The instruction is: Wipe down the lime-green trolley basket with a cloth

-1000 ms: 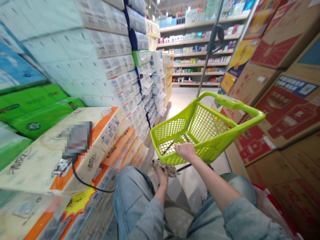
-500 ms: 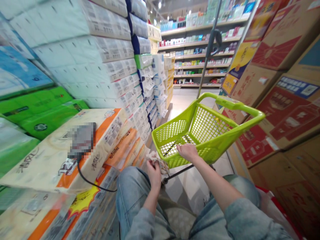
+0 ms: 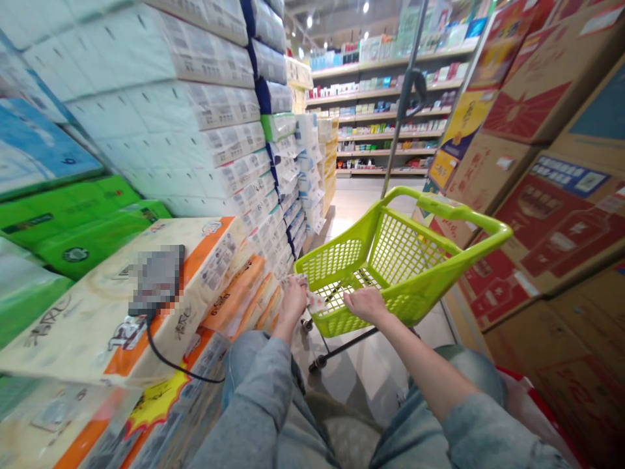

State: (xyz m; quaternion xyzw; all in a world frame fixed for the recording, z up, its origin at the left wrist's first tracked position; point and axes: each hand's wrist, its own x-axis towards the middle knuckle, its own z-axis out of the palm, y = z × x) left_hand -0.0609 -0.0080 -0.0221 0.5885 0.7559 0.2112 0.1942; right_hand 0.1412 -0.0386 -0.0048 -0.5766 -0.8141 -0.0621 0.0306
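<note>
A lime-green shopping basket cart (image 3: 415, 286) stands in front of me, its handle toward the upper right. My left hand (image 3: 294, 299) is closed on a pale patterned cloth (image 3: 316, 301), held against the basket's near left rim. My right hand (image 3: 366, 305) grips the near rim of the basket with curled fingers. Through the mesh the basket shows no goods, only its grid and the dark frame below.
Stacked tissue packs (image 3: 215, 111) rise at the left, with a blurred grey device (image 3: 159, 277) and its black cable on a cream pack (image 3: 73, 312). Cardboard boxes (image 3: 551, 215) line the right. Stocked shelves (image 3: 385, 133) stand behind a grey pole (image 3: 401, 111).
My left hand has moved up and forward with the cloth, from below the basket's corner to its left rim. My right hand stays on the near rim.
</note>
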